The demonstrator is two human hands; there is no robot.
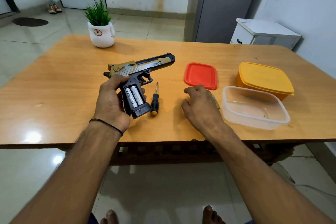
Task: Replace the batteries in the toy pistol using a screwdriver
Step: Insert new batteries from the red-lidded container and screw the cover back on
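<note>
Cover off grip; we see two batteries (133, 96) seated in toy pistol (138, 71), gripped by left hand (111, 100) above table (54, 87). Right hand (200, 103) loosely curled beside clear tub (254, 107), contents unclear. Screwdriver (155, 101) lies idle. Cover refit remains, maybe swap.

Black-and-gold toy pistol (140, 70) tilted, barrel pointing far right, compartment open, two silver batteries (133, 96) showing. Black screwdriver (155, 102) just beside, flat on surface (63, 82).

Toy pistol (140, 68) mid-frame is black with gold and silver streaks, screwdriver (155, 102) handle black with a yellow cap, red lid (200, 76), yellow box (263, 79) far right.
</note>
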